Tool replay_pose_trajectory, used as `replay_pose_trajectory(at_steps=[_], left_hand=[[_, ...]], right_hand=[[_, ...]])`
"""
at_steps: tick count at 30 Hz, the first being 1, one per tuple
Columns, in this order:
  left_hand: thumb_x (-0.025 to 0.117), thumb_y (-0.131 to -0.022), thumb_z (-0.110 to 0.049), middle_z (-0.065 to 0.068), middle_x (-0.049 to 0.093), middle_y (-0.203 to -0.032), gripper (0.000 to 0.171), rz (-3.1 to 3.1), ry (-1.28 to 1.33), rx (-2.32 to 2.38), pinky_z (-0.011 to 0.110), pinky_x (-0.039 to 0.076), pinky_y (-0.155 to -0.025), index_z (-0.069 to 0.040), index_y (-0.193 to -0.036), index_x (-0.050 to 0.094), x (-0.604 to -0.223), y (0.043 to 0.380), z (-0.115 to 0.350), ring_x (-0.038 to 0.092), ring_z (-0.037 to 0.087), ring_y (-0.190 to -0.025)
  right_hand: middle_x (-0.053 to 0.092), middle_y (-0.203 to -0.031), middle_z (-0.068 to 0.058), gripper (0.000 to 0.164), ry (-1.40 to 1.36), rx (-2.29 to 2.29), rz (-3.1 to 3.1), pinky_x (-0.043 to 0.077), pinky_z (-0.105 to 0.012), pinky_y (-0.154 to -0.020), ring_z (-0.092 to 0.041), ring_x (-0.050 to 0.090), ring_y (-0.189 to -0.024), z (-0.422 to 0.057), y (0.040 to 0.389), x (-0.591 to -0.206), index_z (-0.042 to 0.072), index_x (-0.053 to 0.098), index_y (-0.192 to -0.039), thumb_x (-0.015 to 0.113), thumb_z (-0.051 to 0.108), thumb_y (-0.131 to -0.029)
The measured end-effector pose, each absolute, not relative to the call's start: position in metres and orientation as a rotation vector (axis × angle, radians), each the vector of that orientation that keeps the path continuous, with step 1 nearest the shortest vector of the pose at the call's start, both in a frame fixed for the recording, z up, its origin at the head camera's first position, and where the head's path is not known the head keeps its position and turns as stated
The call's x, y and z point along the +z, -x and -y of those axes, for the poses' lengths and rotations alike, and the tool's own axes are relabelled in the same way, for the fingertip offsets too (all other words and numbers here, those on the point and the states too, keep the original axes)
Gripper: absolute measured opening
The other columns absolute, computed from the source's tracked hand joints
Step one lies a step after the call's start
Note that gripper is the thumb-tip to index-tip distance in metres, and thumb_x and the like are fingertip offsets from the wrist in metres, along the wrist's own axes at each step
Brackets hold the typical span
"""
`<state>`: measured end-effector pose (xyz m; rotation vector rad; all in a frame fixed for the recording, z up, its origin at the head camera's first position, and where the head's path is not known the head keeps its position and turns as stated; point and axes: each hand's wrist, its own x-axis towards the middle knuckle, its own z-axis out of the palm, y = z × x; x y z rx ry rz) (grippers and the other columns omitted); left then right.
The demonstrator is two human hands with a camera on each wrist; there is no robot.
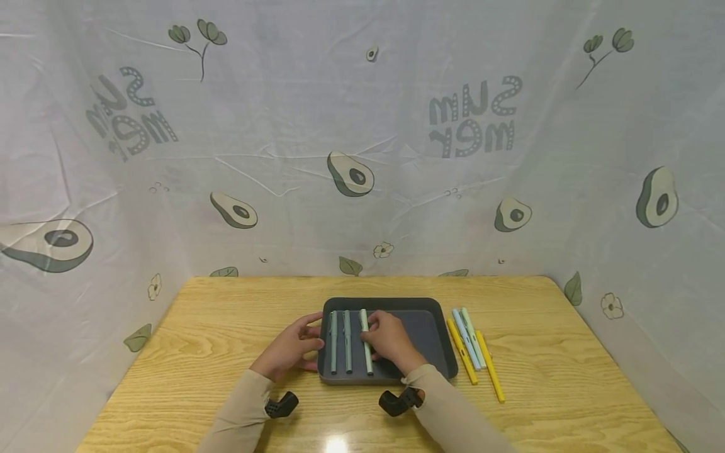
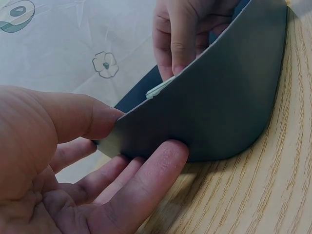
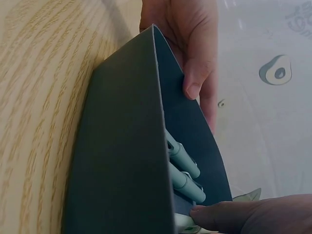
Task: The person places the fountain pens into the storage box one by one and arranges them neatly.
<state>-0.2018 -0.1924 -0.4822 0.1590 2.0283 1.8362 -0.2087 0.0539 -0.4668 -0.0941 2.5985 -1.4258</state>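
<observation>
In the head view, a dark grey tray (image 1: pixel 423 340) lies on the wooden bench (image 1: pixel 226 333), its far wall short of the bench's far edge, where a printed curtain (image 1: pixel 283 170) hangs. Wood grain spreads widely from the tray to the bench's left edge; to the right, two yellow pens (image 1: pixel 463 353), a light blue pen (image 1: pixel 466 336) and a light green pen (image 1: pixel 474 338) lie just beside the tray, with more wood beyond them. The left hand (image 1: pixel 294 343) grasps the tray's left wall, and the right hand (image 1: pixel 392 340) pinches a pale mint pen (image 1: pixel 369 362) inside the tray, right of two grey-green pens (image 1: pixel 333 352). All three run roughly near to far, side by side; the pale one is lightest, slim and straight, with a clip at its far end. The tray's floor stretches on from the right hand to the right wall. In the left wrist view, the left thumb lies at the thin rim while fingers touch the outer wall; the pale pen's end shows just past the rim. In the right wrist view, the near wall hides much of the pens, and the right thumb presses the pale pen beside the two darker, glossy ones.
</observation>
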Motion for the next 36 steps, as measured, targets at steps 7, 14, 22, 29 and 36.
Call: replay_pose_trajectory(at_steps=[7,14,22,29,36], left_hand=[[0.064,-0.099,-0.001,0.028,0.049,-0.14,0.069,-2.011,-0.171,1.845,0.048,0.064,-0.074,-0.01,-0.161,0.035,-0.4842,0.2031,0.1924,0.064,0.029,-0.106],[0.064,-0.098,-0.001,0.027,0.05,-0.138,0.069,-2.021,-0.165,1.839,0.047,0.064,-0.073,-0.011,-0.16,0.035,-0.4868,0.2035,0.1923,0.064,0.03,-0.106],[0.063,-0.099,-0.001,0.028,0.049,-0.14,0.069,-2.02,-0.167,1.841,0.048,0.064,-0.073,-0.01,-0.161,0.034,-0.485,0.2027,0.1916,0.064,0.03,-0.107],[0.063,-0.099,-0.001,0.028,0.049,-0.14,0.069,-2.017,-0.166,1.845,0.048,0.064,-0.073,-0.01,-0.161,0.034,-0.484,0.2027,0.1913,0.064,0.029,-0.106],[0.063,-0.099,-0.001,0.028,0.049,-0.141,0.069,-2.021,-0.167,1.84,0.047,0.064,-0.073,-0.01,-0.161,0.034,-0.4857,0.2027,0.1919,0.064,0.03,-0.108]], right_hand=[[0.06,-0.096,-0.011,0.037,0.064,-1.413,-2.604,0.057,-0.032,-0.048,-0.017,0.061,-0.055,-0.0494,0.2113,-0.4676,-0.007,0.059,-0.127,0.072,0.005,-0.094],[0.059,-0.095,-0.011,0.038,0.054,-1.408,-2.615,0.056,-0.031,-0.047,-0.017,0.06,-0.053,-0.0467,0.2129,-0.4678,-0.007,0.058,-0.127,0.072,0.004,-0.094],[0.06,-0.093,-0.01,0.036,0.041,-1.362,-2.655,0.056,-0.031,-0.047,-0.017,0.06,-0.052,-0.0439,0.2128,-0.4678,-0.006,0.059,-0.125,0.072,0.006,-0.094],[0.061,-0.09,-0.01,0.037,0.075,-1.322,-2.665,0.056,-0.034,-0.049,-0.018,0.061,-0.05,-0.0444,0.2118,-0.4666,-0.007,0.059,-0.125,0.073,0.007,-0.094],[0.06,-0.089,-0.009,0.037,0.074,-1.337,-2.648,0.056,-0.033,-0.048,-0.017,0.06,-0.051,-0.0454,0.212,-0.4667,-0.006,0.059,-0.125,0.073,0.007,-0.094]])
